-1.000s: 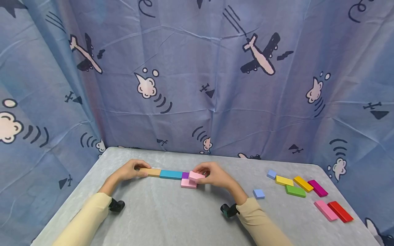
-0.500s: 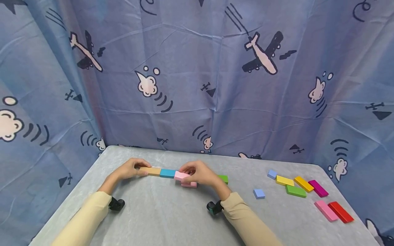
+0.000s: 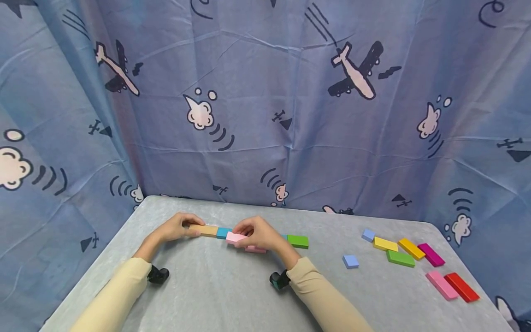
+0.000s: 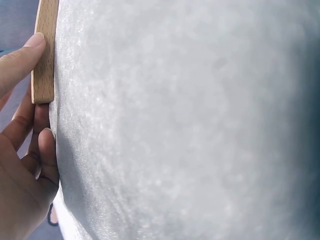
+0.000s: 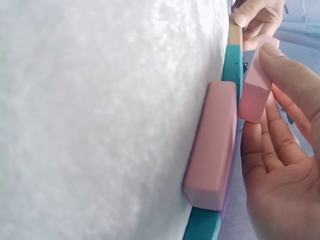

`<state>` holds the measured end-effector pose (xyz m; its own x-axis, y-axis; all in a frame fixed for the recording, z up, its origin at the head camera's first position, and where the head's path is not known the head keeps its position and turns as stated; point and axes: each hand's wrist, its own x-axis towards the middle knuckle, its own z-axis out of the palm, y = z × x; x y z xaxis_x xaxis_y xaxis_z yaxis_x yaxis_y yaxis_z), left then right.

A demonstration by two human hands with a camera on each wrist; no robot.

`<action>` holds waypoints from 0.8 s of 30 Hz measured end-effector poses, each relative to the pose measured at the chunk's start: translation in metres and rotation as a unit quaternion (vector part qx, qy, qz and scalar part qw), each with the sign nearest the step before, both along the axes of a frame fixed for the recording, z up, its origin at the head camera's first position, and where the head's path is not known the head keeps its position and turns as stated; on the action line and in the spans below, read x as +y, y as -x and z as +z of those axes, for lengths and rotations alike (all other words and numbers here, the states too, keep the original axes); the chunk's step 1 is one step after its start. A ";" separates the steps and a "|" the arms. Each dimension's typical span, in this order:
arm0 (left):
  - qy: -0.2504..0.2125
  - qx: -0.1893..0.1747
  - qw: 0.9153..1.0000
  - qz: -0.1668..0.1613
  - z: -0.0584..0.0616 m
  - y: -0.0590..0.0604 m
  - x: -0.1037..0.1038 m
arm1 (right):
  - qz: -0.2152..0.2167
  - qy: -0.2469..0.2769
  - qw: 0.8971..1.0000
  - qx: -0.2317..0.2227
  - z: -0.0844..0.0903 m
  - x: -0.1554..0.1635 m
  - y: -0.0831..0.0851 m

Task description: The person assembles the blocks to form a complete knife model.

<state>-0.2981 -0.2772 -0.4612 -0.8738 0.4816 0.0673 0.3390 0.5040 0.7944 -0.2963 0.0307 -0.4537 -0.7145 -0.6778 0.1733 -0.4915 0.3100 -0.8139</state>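
My left hand (image 3: 176, 228) pinches the outer end of a tan wooden block (image 3: 209, 231), its thumb on the block's near side (image 4: 44, 80) in the left wrist view. A teal block (image 3: 223, 233) continues the row from there. Between thumb and fingers my right hand (image 3: 262, 235) holds a light pink block (image 3: 234, 238), raised above the teal one. A second pink block (image 5: 210, 150) lies along the row's near side, with a purple block (image 5: 230, 192) mostly hidden behind it. Another teal block (image 5: 202, 225) follows, and a green block (image 3: 298, 242) forms the right end.
Loose blocks lie to the right: two small blue ones, one of them a nearer blue block (image 3: 350, 262), a yellow block (image 3: 385, 244), a green block, an orange-yellow block, a magenta block (image 3: 431, 254), a pink block and a red block (image 3: 462, 287). A patterned curtain (image 3: 265, 115) hangs behind the table.
My right hand has moved left along the row with the light pink block, from over the purple block to over the teal one. The left hand stays at the tan block.
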 end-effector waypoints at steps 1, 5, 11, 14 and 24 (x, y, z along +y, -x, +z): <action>0.000 0.000 1.000 0.000 0.000 0.000 0.000 | 0.000 0.001 1.000 0.000 0.000 -0.001 0.000; 0.000 0.001 1.000 0.001 -0.002 0.001 -0.001 | -0.004 -0.003 1.000 0.002 -0.001 -0.003 0.000; 0.002 0.003 1.000 0.000 -0.003 0.001 0.000 | 0.001 -0.009 1.000 0.006 0.000 -0.007 -0.001; 0.005 0.007 1.000 0.000 -0.003 0.001 0.000 | 0.002 -0.012 1.000 0.006 -0.002 -0.008 -0.001; 0.006 0.002 1.000 0.010 -0.003 0.000 -0.001 | -0.015 -0.038 0.999 -0.004 0.000 -0.012 -0.001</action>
